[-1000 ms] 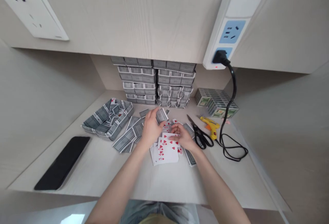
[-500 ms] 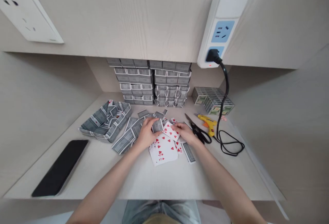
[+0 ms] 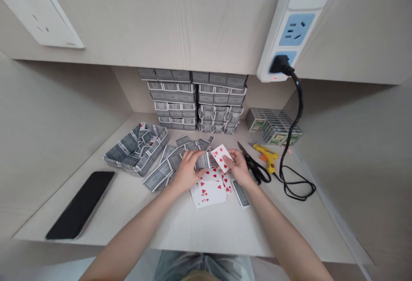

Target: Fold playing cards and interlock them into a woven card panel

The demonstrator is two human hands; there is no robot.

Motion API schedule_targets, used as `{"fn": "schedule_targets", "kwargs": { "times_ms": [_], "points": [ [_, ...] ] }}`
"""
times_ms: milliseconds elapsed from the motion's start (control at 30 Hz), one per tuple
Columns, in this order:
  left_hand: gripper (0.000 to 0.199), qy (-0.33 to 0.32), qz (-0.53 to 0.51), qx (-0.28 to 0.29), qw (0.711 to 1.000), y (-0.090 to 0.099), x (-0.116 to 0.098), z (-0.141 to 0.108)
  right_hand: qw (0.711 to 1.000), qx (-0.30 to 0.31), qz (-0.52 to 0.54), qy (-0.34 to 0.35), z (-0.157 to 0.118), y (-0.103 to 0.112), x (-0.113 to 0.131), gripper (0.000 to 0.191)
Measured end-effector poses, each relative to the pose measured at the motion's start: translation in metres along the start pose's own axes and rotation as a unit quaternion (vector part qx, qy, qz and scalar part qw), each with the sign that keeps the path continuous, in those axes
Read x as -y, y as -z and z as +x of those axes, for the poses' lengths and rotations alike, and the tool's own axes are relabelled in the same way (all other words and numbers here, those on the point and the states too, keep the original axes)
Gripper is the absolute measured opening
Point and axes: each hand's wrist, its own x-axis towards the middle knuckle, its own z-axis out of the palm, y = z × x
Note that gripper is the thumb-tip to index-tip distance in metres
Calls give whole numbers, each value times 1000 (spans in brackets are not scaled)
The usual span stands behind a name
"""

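Left hand [image 3: 186,170] is grasping a grey-backed card piece [image 3: 202,160] toward eleven o'clock from the face-up hearts pile [image 3: 210,193]. Right hand [image 3: 238,168] is pinching a hearts card [image 3: 220,156], toward one. Scissors [image 3: 257,170] are lying at two; card-built tray [image 3: 147,160] is sitting at ten; black slab [image 3: 80,206], nine.

We're in a desk nook [image 3: 206,229], craft-type workspace: pwr strip [image 3: 298,29] upper R, glue gun [image 3: 269,157] & scissors [image 3: 256,171] mid-R, folded cards [image 3: 157,175] ctr.
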Motion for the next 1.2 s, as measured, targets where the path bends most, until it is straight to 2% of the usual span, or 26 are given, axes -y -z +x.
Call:
{"fn": "schedule_targets", "kwargs": {
  "times_ms": [100,367,467,600,900,1200],
  "points": [
    [51,-3,7,3,1000,0,0,0,999,31,-14,-6,-3,-1,3,39],
    [52,-8,13,9,1000,1,3,-1,994,43,-97,-1,-5,1,5,29],
    [52,-19,12,24,999,0,3,-2,988,76,-135,-9,-5,3,2,29],
    [54,-36,12,62,997,0,5,-5,982,132,-131,-30,-6,5,-1,31],
    [54,-75,6,86,993,5,1,-8,961,234,-139,-43,-11,13,17,30],
    [54,-92,9,109,990,7,0,-9,956,226,-154,-110,-16,11,28,31]
  ]
}}
